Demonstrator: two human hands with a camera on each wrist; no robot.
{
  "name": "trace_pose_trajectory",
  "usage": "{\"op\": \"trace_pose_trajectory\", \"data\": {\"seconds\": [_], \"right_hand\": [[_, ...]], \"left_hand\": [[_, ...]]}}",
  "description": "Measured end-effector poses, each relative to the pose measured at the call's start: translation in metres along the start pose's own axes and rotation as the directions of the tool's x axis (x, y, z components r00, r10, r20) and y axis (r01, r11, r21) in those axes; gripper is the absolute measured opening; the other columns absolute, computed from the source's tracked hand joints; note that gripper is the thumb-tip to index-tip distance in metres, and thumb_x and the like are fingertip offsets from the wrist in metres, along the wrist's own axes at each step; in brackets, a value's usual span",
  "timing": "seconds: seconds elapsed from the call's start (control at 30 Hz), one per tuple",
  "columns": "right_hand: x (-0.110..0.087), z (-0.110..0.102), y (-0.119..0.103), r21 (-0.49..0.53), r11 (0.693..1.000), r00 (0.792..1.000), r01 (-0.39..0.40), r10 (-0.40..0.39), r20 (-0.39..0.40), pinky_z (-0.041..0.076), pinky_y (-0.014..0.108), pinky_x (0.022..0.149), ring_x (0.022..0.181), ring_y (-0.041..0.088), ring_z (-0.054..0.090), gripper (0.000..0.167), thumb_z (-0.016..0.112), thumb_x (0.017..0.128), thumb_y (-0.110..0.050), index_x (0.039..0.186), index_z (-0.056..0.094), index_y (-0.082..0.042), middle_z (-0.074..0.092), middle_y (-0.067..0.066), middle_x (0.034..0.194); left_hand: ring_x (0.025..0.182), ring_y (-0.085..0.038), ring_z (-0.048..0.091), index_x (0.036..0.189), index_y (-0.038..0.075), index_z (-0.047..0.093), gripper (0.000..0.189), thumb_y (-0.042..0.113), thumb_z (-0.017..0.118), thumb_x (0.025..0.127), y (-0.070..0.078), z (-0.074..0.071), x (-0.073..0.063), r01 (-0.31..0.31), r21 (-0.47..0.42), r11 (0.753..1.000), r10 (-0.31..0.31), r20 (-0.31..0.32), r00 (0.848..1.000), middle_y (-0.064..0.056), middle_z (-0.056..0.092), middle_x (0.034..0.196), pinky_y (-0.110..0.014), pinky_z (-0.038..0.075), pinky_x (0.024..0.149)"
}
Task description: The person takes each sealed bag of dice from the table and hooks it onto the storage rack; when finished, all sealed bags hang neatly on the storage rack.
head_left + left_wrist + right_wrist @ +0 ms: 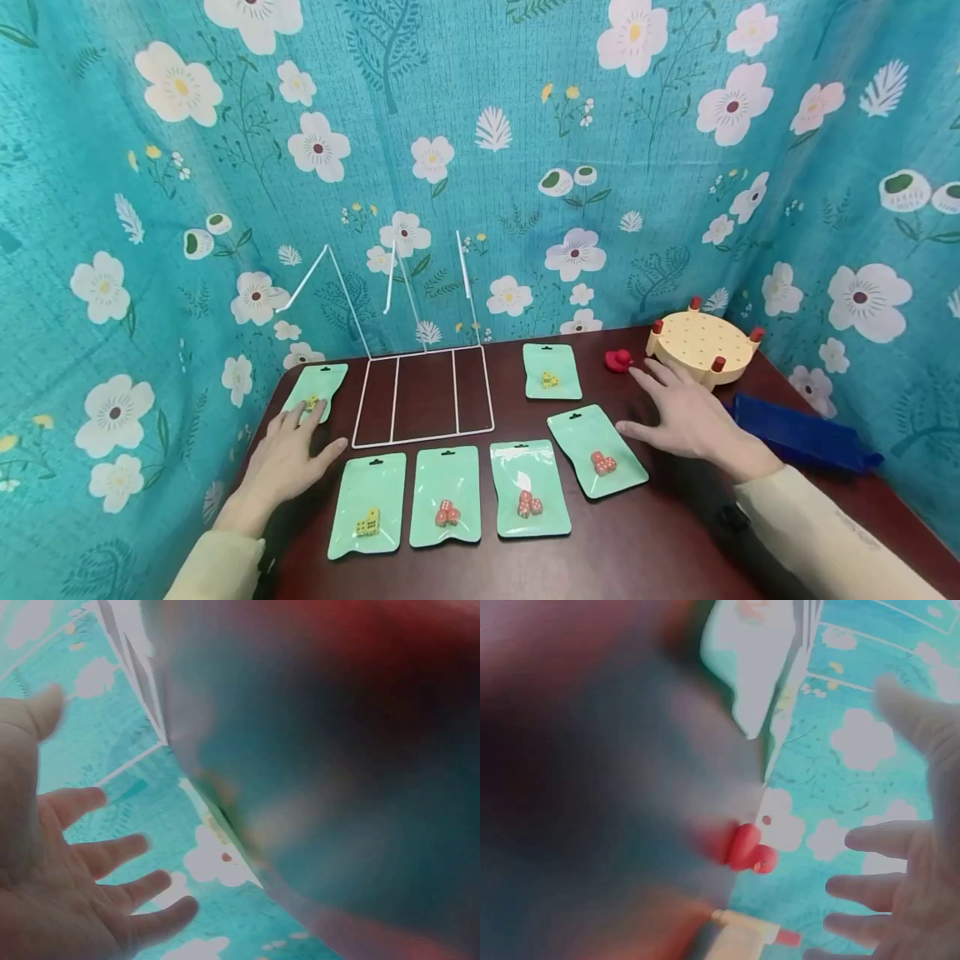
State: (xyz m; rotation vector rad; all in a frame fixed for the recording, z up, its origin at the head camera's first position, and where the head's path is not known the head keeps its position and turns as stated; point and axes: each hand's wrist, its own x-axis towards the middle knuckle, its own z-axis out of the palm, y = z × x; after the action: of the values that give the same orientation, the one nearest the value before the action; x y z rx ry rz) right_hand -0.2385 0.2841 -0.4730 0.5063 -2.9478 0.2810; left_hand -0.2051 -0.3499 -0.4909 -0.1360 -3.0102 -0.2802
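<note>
My left hand hovers with spread fingers at the left, its fingertips overlapping the lower part of a green pouch with yellow dice on it. On the right, my right hand is spread and holds nothing, between a green pouch with red dice and an upturned cream stool with red feet. A red rubber duck sits just beyond its fingers. Both wrist views show the palms free, the left hand and the right hand with fingers apart.
A white wire rack stands at the back left. Along the front lie green pouches with yellow dice and red dice another pouch beside them. One more pouch lies behind. A blue plastic object lies near the right forearm.
</note>
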Motion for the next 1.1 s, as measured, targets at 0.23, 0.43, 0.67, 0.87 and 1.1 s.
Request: {"op": "trace_pose_trajectory", "data": {"seconds": [0.23, 0.43, 0.67, 0.87, 1.1], "right_hand": [[0.056, -0.008, -0.013, 0.132, 0.99, 0.998, 0.052, -0.057, 0.029, 0.054, 0.069, 0.117, 0.144, 0.048, 0.063, 0.08, 0.085, 0.097, -0.047, 0.159, 0.061, -0.003, 0.065, 0.026, 0.158], [0.116, 0.004, -0.022, 0.23, 0.972, 0.987, 0.048, -0.082, 0.141, 0.056, 0.065, 0.117, 0.141, 0.045, 0.066, 0.067, 0.083, 0.101, -0.032, 0.156, 0.063, 0.001, 0.069, 0.025, 0.154], [0.166, 0.027, -0.019, 0.233, 0.972, 0.969, 0.0, -0.057, 0.238, 0.059, 0.06, 0.11, 0.126, 0.041, 0.069, 0.057, 0.081, 0.103, -0.024, 0.152, 0.065, 0.003, 0.072, 0.028, 0.141], [0.186, 0.048, -0.018, 0.216, 0.973, 0.956, -0.087, 0.02, 0.292, 0.054, 0.062, 0.119, 0.146, 0.046, 0.061, 0.06, 0.079, 0.104, -0.021, 0.157, 0.06, 0.003, 0.062, 0.028, 0.159], [0.196, 0.068, -0.023, 0.166, 0.977, 0.952, -0.132, 0.079, 0.294, 0.054, 0.064, 0.119, 0.148, 0.046, 0.059, 0.063, 0.082, 0.101, -0.019, 0.158, 0.061, -0.002, 0.06, 0.025, 0.161]], "left_hand": [[0.138, -0.055, 0.063, 0.156, -0.001, 0.062, 0.062, 0.036, 0.074, 0.107, 0.01, 0.003, 0.015, -0.019, -0.087, 0.996, 0.018, -0.009, 1.0, -0.034, 0.066, 0.152, -0.074, 0.054, 0.113], [0.11, -0.038, 0.078, 0.14, -0.002, 0.074, 0.044, 0.023, 0.078, 0.104, 0.013, 0.014, 0.032, 0.04, -0.256, 0.966, -0.034, 0.026, 0.999, -0.023, 0.08, 0.13, -0.061, 0.064, 0.097], [0.096, -0.025, 0.07, 0.135, -0.002, 0.076, 0.04, 0.017, 0.083, 0.1, 0.017, 0.023, 0.044, 0.158, -0.376, 0.913, -0.113, 0.14, 0.984, -0.017, 0.081, 0.114, -0.042, 0.062, 0.082], [0.087, -0.022, 0.07, 0.138, -0.002, 0.076, 0.041, 0.01, 0.083, 0.099, 0.019, 0.027, 0.051, 0.215, -0.447, 0.868, -0.149, 0.178, 0.973, -0.017, 0.08, 0.113, -0.033, 0.059, 0.074], [0.083, -0.017, 0.075, 0.137, -0.005, 0.076, 0.04, 0.002, 0.081, 0.098, 0.015, 0.033, 0.049, 0.27, -0.487, 0.831, -0.202, 0.187, 0.961, -0.017, 0.08, 0.108, -0.039, 0.066, 0.078]]}}
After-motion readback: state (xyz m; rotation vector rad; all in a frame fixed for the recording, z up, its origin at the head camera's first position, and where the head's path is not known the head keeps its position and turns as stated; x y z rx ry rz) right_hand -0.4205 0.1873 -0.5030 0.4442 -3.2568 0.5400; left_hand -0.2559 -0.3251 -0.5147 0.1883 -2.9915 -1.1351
